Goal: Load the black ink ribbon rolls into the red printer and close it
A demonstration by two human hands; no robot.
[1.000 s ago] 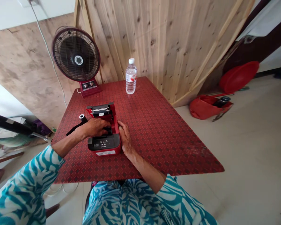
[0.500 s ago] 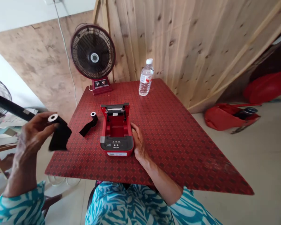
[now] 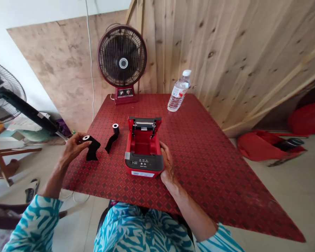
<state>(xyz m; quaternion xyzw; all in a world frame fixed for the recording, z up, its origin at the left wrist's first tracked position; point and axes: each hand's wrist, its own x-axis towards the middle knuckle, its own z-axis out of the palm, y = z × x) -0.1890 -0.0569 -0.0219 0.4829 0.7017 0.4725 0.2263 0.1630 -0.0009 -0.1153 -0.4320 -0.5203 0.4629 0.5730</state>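
Note:
My left hand [image 3: 72, 149] pinches a roll of black ribbon [image 3: 94, 144] with a white core, over the left edge of the table. A short tail of ribbon hangs from it. To its right, a second black ribbon roll [image 3: 116, 130] stands on the table with its loose strip lying toward me. The red label printer [image 3: 144, 171] is in front of me, lid raised and inner bay bare. Around its right side my right hand [image 3: 168, 162] is closed, thumb hidden.
On the red patterned table [image 3: 212, 175] stand a dark red fan [image 3: 124, 94] at the back and a water bottle [image 3: 179, 92] behind the printer. A second fan [image 3: 23, 105] is at the left. A red bag [image 3: 259, 147] sits on the floor to the right.
My left hand has come in and over the table edge with the ribbon roll, nearer the second roll. My right hand stays on the printer. The view has turned a little left.

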